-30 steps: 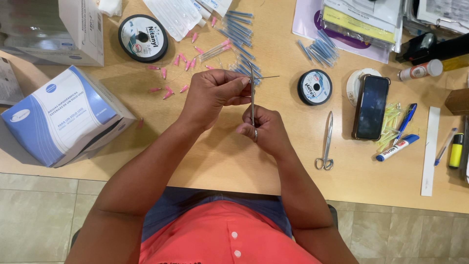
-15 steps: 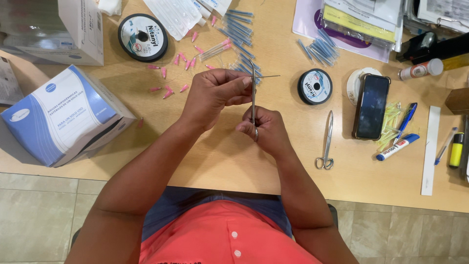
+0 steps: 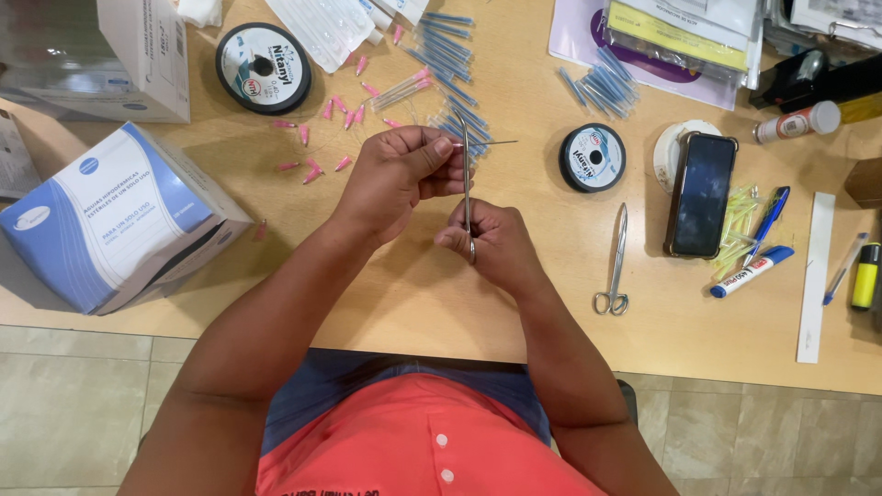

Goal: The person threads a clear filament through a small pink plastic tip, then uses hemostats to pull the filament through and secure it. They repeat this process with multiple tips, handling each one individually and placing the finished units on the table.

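Nothing has shifted since half a second ago: both hands stay put. I log the left hand (image 3: 397,179) pinched shut on a thin needle (image 3: 491,142) that pokes out sideways; the right hand (image 3: 491,243) is clamped on slim metal forceps (image 3: 467,188), held upright against it. Beyond the needle, blue tubes (image 3: 450,41) and pink caps (image 3: 322,138) lie loose, so much seems left. Scissors (image 3: 616,266) rest right of it, idle.

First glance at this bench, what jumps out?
The two hands at centre: the right hand holds a slim steel instrument upright, and the left hand pinches a thin needle against its tip. Behind them, pink caps and blue tubes lie scattered on the wooden table; a blue and white box lies at far left.
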